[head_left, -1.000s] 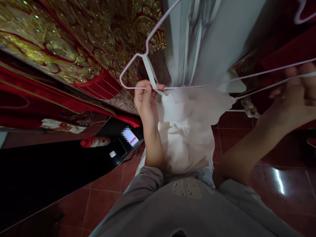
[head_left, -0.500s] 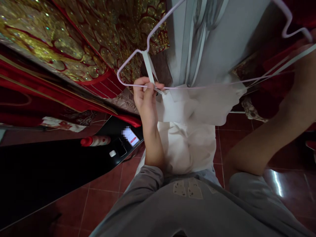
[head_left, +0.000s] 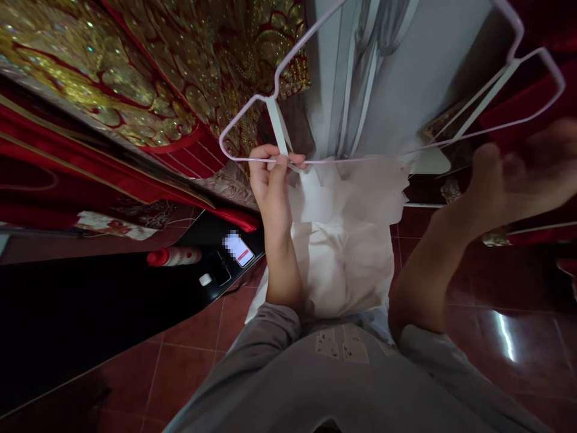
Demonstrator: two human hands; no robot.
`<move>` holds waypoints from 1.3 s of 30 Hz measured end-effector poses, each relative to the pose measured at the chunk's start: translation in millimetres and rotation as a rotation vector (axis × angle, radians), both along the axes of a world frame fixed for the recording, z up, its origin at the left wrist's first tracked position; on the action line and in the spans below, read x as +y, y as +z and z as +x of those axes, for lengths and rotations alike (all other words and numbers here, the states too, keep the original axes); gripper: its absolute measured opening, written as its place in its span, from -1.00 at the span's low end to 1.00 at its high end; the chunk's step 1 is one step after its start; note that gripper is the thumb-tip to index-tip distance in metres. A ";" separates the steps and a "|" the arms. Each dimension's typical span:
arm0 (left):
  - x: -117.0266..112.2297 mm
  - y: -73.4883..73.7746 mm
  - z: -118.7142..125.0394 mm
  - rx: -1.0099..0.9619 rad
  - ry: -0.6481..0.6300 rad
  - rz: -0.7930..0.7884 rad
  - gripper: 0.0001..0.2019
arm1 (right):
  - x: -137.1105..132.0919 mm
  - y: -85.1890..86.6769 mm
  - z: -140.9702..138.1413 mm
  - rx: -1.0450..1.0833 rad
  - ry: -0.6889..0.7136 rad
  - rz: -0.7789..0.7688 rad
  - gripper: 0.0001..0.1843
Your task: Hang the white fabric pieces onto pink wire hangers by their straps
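Note:
A pale lilac clothes hanger (head_left: 369, 160) spans the upper middle of the head view, with a white strap looped over its notch at each end. My left hand (head_left: 273, 186) is closed at the hanger's bottom bar, thumb and fingers pinching the left white strap (head_left: 278, 126). From the straps hangs a white garment (head_left: 340, 258), its thin fabric creased and falling in front of my body. Below the hanger's right end, my right hand (head_left: 509, 186) is held with fingers apart and nothing in it. Motion blurs it slightly. Beside it, the right strap (head_left: 484, 105) is stretched over the bar.
Red and gold sequinned garments (head_left: 171, 84) hang at the left. A black table (head_left: 90, 313) carries a red-capped bottle (head_left: 174, 257), a lit phone (head_left: 241, 249) and a small white case (head_left: 205, 279). Grey-white fabric (head_left: 406, 78) hangs behind the hanger. Red floor tiles (head_left: 189, 337) lie below.
My right hand has come down and inward from the upper right, away from the strap. That strap now sits over the hanger's right notch. The hanger and my left hand have shifted slightly right.

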State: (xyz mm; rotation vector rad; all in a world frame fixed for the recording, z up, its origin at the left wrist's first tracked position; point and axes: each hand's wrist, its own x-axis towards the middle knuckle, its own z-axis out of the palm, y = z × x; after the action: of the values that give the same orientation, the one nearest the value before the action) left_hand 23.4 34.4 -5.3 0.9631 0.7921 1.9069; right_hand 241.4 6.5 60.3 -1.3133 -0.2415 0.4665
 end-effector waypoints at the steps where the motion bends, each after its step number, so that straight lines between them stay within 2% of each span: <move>1: -0.9 0.1 0.9 0.008 0.009 -0.016 -0.82 | -5.4 -10.8 -3.8 -0.189 -0.036 0.160 -0.68; 3: -2.2 -0.3 2.8 0.024 0.025 -0.050 -0.81 | -11.5 -33.2 -5.3 -0.276 0.132 0.276 -0.71; 6: -3.4 -1.8 5.0 0.034 0.036 -0.049 -0.76 | -10.9 -55.3 -2.2 -0.231 0.461 0.215 -0.88; 7: -3.7 -2.3 5.7 0.037 0.040 -0.045 -0.74 | -9.3 -57.3 -2.7 -0.206 0.583 0.192 -0.90; 9: -4.8 -2.4 7.3 0.036 0.049 -0.029 -0.70 | -5.7 -54.3 -7.8 -0.126 0.814 0.195 -0.69; 11: -7.2 -1.6 9.9 0.031 0.048 -0.008 -0.66 | -2.8 -47.2 -17.0 -0.017 0.925 0.258 -0.59; 15: -16.5 -2.8 17.2 0.032 0.047 0.013 -0.66 | -1.5 -43.8 -34.4 0.135 0.899 0.396 -0.82; 19: -29.5 -14.9 17.3 0.002 0.070 0.023 -0.80 | -2.9 -55.0 -38.7 0.131 0.918 0.471 -0.80; 21: -37.7 -19.2 12.5 0.087 0.085 0.010 -0.83 | -1.0 -58.8 -37.5 0.115 0.935 0.491 -0.81; 23: -46.8 -17.5 6.3 0.238 0.088 -0.015 -0.82 | 4.2 -61.4 -36.2 0.108 0.923 0.501 -0.80; 25: -54.8 -9.1 0.5 0.352 0.066 -0.045 -0.80 | 12.2 -64.7 -36.6 0.113 0.892 0.524 -0.78; 27: -58.2 4.0 -4.8 0.369 0.027 -0.075 -0.80 | 20.6 -69.1 -39.3 0.120 0.856 0.555 -0.76; 32: -41.1 41.7 -27.3 0.105 -0.089 0.029 -0.75 | 29.9 -78.6 -48.4 0.082 0.811 0.568 -0.66; 33: -36.3 48.1 -34.1 0.053 -0.080 0.025 -0.75 | 29.7 -79.4 -48.6 0.078 0.817 0.569 -0.66; 36: -26.1 58.0 -54.4 -0.001 0.010 -0.068 -0.52 | 28.3 -80.3 -45.5 0.090 0.847 0.573 -0.69; 37: -24.3 56.7 -59.8 0.000 0.057 -0.084 -0.46 | 28.0 -80.3 -43.8 0.095 0.855 0.573 -0.71; 39: -22.5 46.9 -66.9 0.004 0.199 -0.073 -0.49 | 27.6 -79.9 -40.9 0.096 0.864 0.569 -0.70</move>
State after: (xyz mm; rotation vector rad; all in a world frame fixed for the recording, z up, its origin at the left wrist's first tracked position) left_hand -43.4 11.9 41.6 0.8702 0.9848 2.0303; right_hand 200.5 34.1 -19.6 -0.5735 -0.8085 1.0907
